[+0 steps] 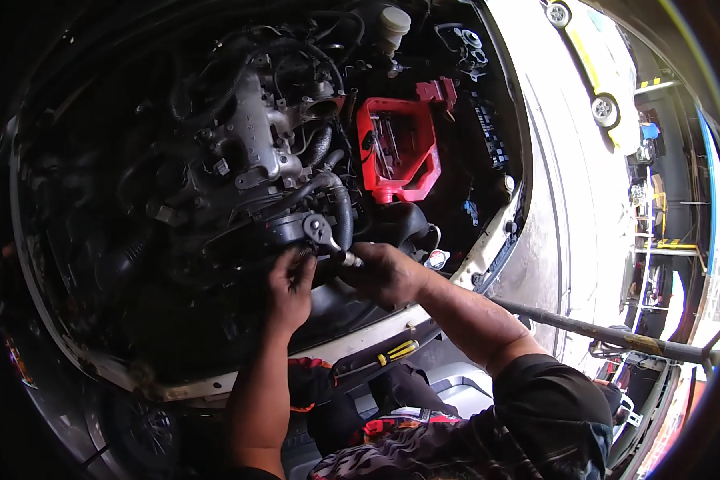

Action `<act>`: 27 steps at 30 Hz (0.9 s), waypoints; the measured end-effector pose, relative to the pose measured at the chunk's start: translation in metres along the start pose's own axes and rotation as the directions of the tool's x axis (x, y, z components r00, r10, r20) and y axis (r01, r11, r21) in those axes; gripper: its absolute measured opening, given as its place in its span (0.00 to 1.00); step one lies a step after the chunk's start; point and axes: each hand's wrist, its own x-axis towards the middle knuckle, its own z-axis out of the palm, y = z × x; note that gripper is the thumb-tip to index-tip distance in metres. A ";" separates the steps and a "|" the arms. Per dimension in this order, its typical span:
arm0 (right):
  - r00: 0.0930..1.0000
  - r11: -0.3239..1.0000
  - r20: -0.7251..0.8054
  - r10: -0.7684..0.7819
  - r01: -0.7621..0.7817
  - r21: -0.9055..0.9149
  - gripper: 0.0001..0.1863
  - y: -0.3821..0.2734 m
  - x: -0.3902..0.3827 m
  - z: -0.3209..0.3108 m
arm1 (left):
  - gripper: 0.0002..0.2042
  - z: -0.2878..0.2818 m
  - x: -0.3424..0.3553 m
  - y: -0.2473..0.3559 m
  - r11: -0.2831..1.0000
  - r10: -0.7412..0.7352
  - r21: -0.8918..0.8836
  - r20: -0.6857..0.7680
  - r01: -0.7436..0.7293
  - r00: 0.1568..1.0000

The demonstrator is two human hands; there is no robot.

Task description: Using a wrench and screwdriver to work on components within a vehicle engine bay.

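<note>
While the person leans over the open engine bay [216, 160], the right hand [384, 274] closes its grip around a ratchet wrench [328, 238] low at the engine's front. The left hand [290, 286] presses its fingers just beside it. A red tray [400, 152] sits behind; a yellow screwdriver [394, 352] lies near the bumper.

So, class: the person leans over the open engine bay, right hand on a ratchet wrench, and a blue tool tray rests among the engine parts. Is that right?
Not quite. The tool tray is red, not blue, as the head view shows. The rest stands: the right hand grips the ratchet wrench over the open engine bay.
</note>
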 end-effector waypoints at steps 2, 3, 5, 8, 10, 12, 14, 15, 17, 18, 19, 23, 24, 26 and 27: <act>0.982 0.969 -0.182 -0.053 0.095 0.227 0.08 0.010 0.005 -0.029 | 0.23 -0.009 -0.024 -0.009 0.805 0.439 0.526 -0.214 -0.276 0.873; 0.964 0.943 -0.250 -0.087 0.161 0.292 0.08 0.017 0.013 -0.050 | 0.23 -0.014 -0.036 -0.013 0.803 0.440 0.530 -0.216 -0.273 0.872; 0.867 0.981 -0.482 0.125 -0.179 -0.069 0.06 0.034 0.047 -0.111 | 0.33 -0.024 -0.060 -0.019 0.718 0.436 0.661 -0.183 -0.218 0.881; 0.905 0.545 -0.415 -0.091 -0.304 -0.781 0.10 0.067 0.105 -0.186 | 0.37 -0.023 -0.080 -0.032 0.526 0.258 0.850 -0.197 0.033 0.946; 0.834 0.494 -0.548 -0.063 -0.451 -0.743 0.13 0.084 0.135 -0.219 | 0.38 -0.022 -0.081 -0.039 0.351 0.335 0.936 -0.161 0.036 0.928; 0.719 0.623 -0.692 0.060 -0.569 -0.537 0.14 0.092 0.149 -0.236 | 0.37 -0.021 -0.077 -0.045 0.218 0.374 0.974 -0.145 0.066 0.916; 0.669 0.549 -0.714 0.207 -0.684 -0.481 0.18 0.092 0.156 -0.243 | 0.36 -0.023 -0.075 -0.048 0.225 0.451 0.974 -0.103 -0.002 0.887; 0.668 0.566 -0.716 0.204 -0.677 -0.470 0.18 0.090 0.158 -0.243 | 0.34 -0.023 -0.075 -0.048 0.206 0.550 0.975 -0.047 -0.082 0.834; 0.677 0.503 -0.707 0.203 -0.692 -0.518 0.17 0.084 0.161 -0.245 | 0.30 -0.024 -0.075 -0.049 0.186 0.530 0.980 -0.033 -0.078 0.847; 0.680 0.554 -0.703 0.210 -0.675 -0.487 0.18 0.081 0.164 -0.246 | 0.29 -0.025 -0.075 -0.050 0.187 0.548 0.978 -0.028 -0.090 0.836; 0.676 0.560 -0.704 0.217 -0.677 -0.478 0.18 0.079 0.167 -0.248 | 0.28 -0.024 -0.075 -0.050 0.189 0.567 0.977 -0.024 -0.102 0.823; 0.597 0.593 -0.789 0.144 -0.691 -0.414 0.16 0.081 0.179 -0.265 | 0.25 -0.025 -0.073 -0.050 0.192 0.588 0.969 0.014 -0.157 0.809; 0.599 0.570 -0.788 0.141 -0.700 -0.430 0.18 0.083 0.180 -0.268 | 0.25 -0.025 -0.072 -0.050 0.198 0.596 0.966 0.014 -0.164 0.803; 0.595 0.546 -0.793 0.130 -0.711 -0.443 0.18 0.089 0.179 -0.267 | 0.24 -0.025 -0.070 -0.048 0.203 0.604 0.961 0.028 -0.188 0.796; 0.621 0.510 -0.778 0.097 -0.702 -0.497 0.20 0.092 0.178 -0.265 | 0.24 -0.025 -0.070 -0.048 0.196 0.618 0.961 0.034 -0.196 0.785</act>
